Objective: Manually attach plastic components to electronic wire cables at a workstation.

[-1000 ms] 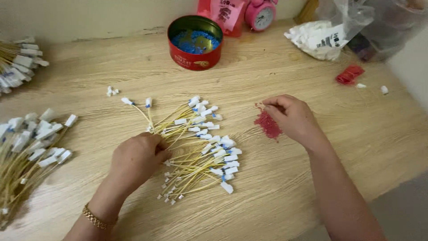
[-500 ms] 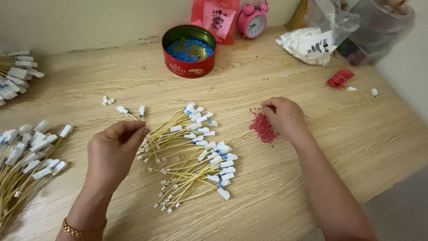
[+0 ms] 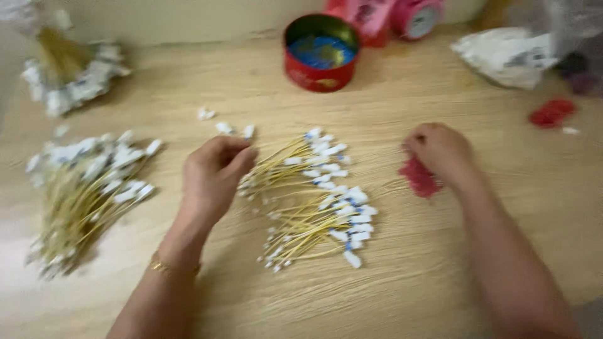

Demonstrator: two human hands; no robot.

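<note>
Currently my left hand (image 3: 213, 172) pinches yellow wires (image 3: 301, 201), right hand (image 3: 440, 150) curls over red bits (image 3: 419, 179); separate singly.

Single head-worn view looked steeply down from the person's side of the wooden table (image 3: 440, 263), facing the far wall, close above both forearms. Frame was motion-blurred. Red tin (image 3: 321, 53) sat near the top edge.

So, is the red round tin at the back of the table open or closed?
Open. The red tin stands upright with no lid on it, and its blue inside is visible from above. What the blue contents are cannot be told; the picture is blurred.
</note>
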